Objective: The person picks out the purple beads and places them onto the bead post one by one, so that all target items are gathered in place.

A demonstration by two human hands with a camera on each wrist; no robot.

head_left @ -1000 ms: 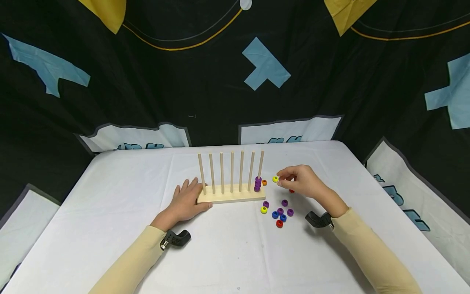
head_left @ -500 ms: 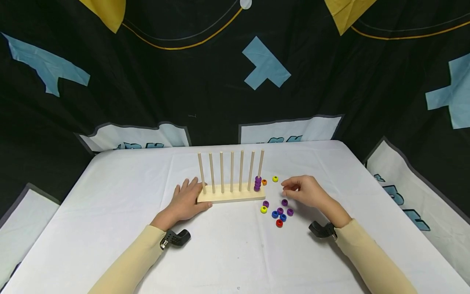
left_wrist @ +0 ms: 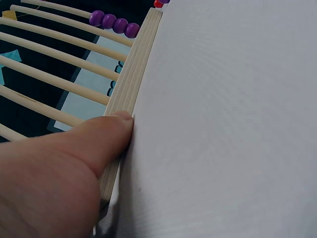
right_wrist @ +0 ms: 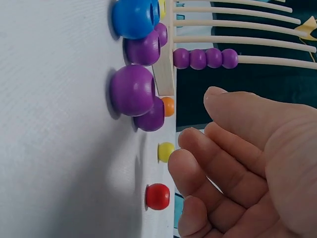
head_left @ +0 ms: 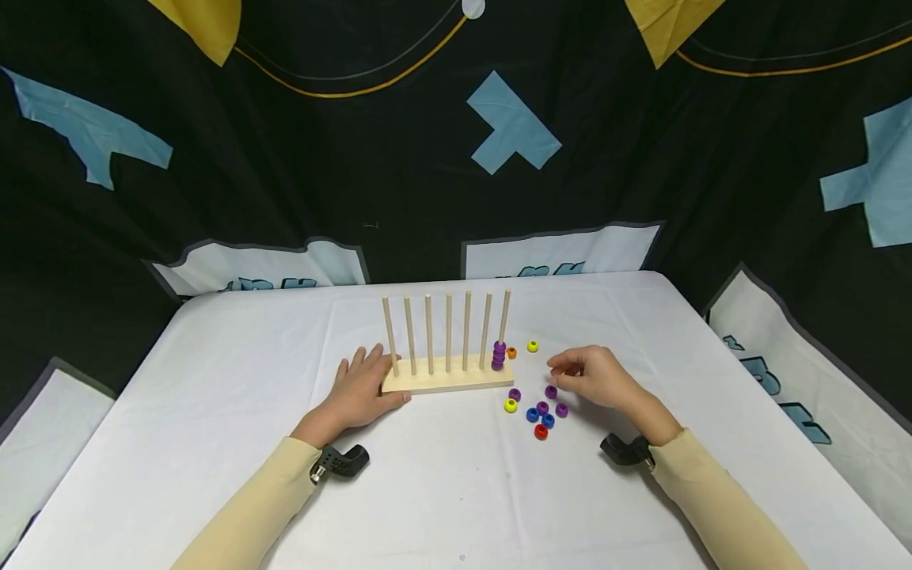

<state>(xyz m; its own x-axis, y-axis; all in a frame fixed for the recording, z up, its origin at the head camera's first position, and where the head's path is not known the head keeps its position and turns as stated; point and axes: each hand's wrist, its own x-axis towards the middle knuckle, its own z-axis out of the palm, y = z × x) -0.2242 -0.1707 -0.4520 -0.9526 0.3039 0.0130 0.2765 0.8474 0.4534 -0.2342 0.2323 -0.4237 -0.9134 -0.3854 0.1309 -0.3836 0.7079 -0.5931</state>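
A pale wooden peg rack (head_left: 449,381) stands upright on the table with a row of several thin pegs. My left hand (head_left: 354,394) holds the rack's left end, thumb along the front edge and fingers spread behind. Several purple beads (head_left: 498,356) are stacked on the rightmost peg. Right of the rack, my right hand (head_left: 594,378) hovers just above the table, fingers loosely bent, thumb apart. Nothing shows between its fingers in the right wrist view. Nearest to it lies a loose purple bead (head_left: 551,392). A red bead (right_wrist: 158,197) is hidden behind this hand in the head view.
Loose beads lie right of the rack: blue beads (head_left: 533,415), a red bead (head_left: 541,432), a yellow bead (head_left: 510,405) and several purple ones. Farther back are an orange bead (head_left: 511,353) and another yellow bead (head_left: 532,346). White cloth covers the table (head_left: 399,491).
My right hand has drawn back from beside the far yellow bead, toward me and slightly right, and now hangs over the purple beads. The left hand and rack stay in place.
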